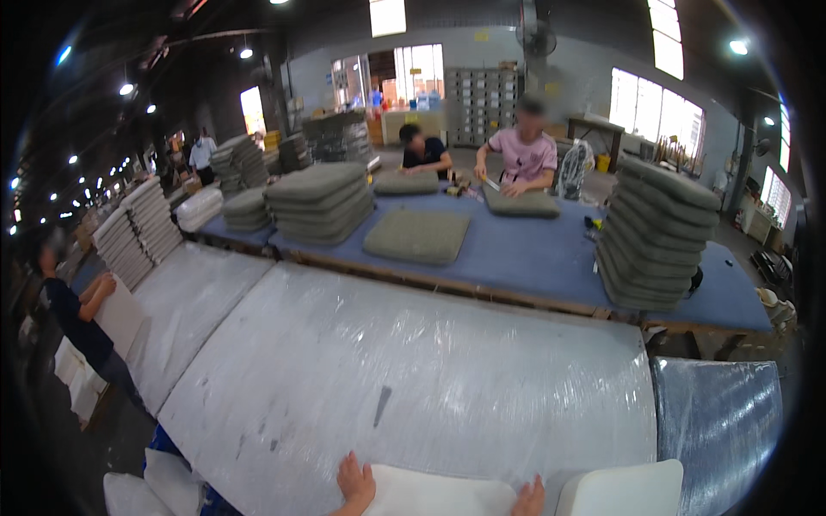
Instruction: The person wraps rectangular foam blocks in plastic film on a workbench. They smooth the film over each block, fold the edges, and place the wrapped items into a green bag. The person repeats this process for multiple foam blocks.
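1. Here's the white pad (434, 493), right at the near side of the plastic-covered table (516, 370), between both hands.
2. Left hand (355, 482) at its left corner, fingers up – whether it grips, I can't tell.
3. Right hand (529, 497) at the opposite corner; its grip is unclear too.
4. Good handling, I'd judge, means matched pressure on both sides – no squeezing, no twist.
5. Mind the second white pad (624, 490) just beside the right hand; corners could snag.
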Demonstrator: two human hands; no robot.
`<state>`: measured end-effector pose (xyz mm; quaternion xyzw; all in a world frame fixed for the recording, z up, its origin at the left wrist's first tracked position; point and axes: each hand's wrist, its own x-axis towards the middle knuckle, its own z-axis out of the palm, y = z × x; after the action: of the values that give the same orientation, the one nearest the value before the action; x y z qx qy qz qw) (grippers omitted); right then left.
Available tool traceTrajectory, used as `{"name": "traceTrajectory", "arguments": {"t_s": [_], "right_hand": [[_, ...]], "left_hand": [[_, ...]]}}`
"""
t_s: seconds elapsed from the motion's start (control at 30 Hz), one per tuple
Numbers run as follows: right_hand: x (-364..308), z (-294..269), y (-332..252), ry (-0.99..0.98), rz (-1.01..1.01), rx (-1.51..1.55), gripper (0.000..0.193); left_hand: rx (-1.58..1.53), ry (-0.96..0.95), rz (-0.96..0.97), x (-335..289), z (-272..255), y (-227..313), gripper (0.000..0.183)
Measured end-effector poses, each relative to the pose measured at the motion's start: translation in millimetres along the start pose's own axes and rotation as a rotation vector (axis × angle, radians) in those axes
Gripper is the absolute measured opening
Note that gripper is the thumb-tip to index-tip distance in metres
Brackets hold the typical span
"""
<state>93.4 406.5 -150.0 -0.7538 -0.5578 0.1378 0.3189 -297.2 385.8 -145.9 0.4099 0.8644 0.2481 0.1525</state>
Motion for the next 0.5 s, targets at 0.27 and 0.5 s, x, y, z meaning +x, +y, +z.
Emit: {"name": "traceTrajectory", "arguments": {"t_s": [0.27,0.5], "right_hand": [[-142.3,-84.7,90.1,-0.247,0.276,-0.074,0.055],[-256.9,-132.7,98.9,-0.586,0.462,0.016,0.063]], "left_hand": [[-0.298,-0.234,-0.266,-0.2,-43.2,-43.2,0.07],[-0.489,-0.203,-0.519,-108.5,-111.3,-106.3,0.053]]}}
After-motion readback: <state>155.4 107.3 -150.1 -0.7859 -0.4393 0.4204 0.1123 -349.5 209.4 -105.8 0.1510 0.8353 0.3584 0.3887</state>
